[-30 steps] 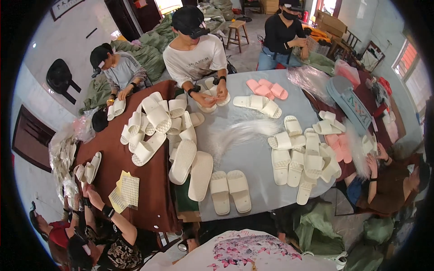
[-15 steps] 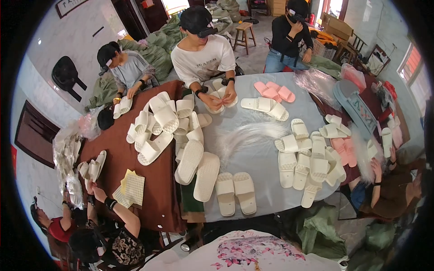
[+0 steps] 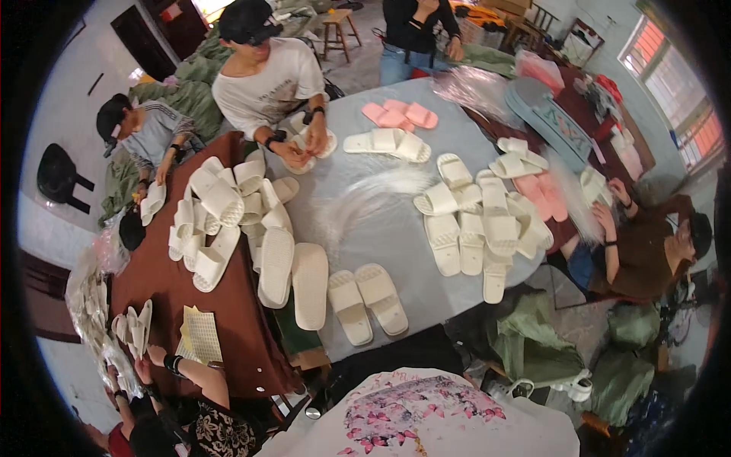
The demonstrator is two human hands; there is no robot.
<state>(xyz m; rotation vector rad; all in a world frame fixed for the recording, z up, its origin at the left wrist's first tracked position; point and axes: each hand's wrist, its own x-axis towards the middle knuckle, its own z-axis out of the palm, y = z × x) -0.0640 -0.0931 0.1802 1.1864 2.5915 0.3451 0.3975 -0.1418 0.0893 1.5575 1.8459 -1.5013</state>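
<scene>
Neither of my hands shows; only my white shirt with pink butterflies fills the bottom of the view. Closest to me on the grey-covered table a pair of cream slides lies side by side, footbeds up. Just left of them two slides rest with their ribbed soles upward. A heap of cream slides spreads beyond these, and another pile of cream slides covers the right side. Clear plastic bags lie fanned out in the middle.
Across the table a person in white handles cream slides near pink slides. Other people work along the left and right sides. Yellowish sticker sheets lie on the brown cloth. Green sacks stand on the floor at right.
The whole view has swung, so the table and people appear further left and slightly higher. At the right, the person in brown has raised a cream slide or its wrapping between both hands.
</scene>
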